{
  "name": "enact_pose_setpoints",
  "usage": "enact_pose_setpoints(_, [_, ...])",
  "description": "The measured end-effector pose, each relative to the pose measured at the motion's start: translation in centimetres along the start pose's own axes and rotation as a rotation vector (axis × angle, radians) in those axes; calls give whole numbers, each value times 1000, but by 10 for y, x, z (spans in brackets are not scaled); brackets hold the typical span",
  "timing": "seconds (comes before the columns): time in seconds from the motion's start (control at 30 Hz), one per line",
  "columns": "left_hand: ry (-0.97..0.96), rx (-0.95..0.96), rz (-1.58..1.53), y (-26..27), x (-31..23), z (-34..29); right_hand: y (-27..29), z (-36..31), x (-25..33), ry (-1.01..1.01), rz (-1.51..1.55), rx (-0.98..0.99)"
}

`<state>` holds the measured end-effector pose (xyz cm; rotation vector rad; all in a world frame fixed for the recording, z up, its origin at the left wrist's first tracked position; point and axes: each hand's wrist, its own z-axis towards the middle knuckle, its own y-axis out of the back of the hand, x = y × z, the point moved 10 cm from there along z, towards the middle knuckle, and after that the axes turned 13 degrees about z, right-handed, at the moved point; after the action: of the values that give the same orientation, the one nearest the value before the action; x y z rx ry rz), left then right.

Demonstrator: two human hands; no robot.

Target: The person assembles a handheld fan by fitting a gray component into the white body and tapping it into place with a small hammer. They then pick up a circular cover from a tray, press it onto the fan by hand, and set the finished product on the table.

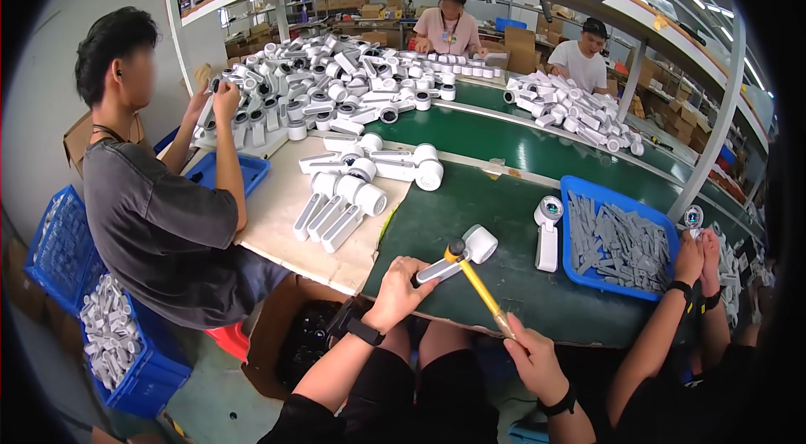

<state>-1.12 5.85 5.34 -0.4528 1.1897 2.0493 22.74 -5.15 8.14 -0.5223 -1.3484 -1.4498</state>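
Observation:
My left hand [400, 289] is closed on the handle of a white device [480, 244] that looks like a handheld fan, with a drum-shaped head and a grey strip along its handle. It lies on the green tabletop [420, 217] near the front edge. My right hand [536, 360] grips the lower end of a hammer [483, 289] with a yellow handle. The hammer's dark-tipped head is over the fan's handle, just beyond my left fingers; whether it touches cannot be told.
Several similar fans [348, 184] lie on cardboard at left. One fan [547, 234] lies before a blue tray [575, 272] of grey strips. A co-worker's hands [697, 259] work at right; another person [159, 175] sits at left. A big fan pile [327, 83] covers the far bench.

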Motion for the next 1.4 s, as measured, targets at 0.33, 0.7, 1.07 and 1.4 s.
enact_pose_setpoints(0.33, [37,-25,1,-2,6,0,3,3,8,19,-40,-17])
enact_pose_setpoints(0.7, [100,-23,47,-3,12,-2,-4,-1,22,33,104,-17])
enact_pose_setpoints(1.07, [92,-36,115,-3,13,-3,-24,9,20,11,9,112])
enact_pose_setpoints(1.4, [135,45,124,-12,17,-2,-18,8,20,60,-51,70])
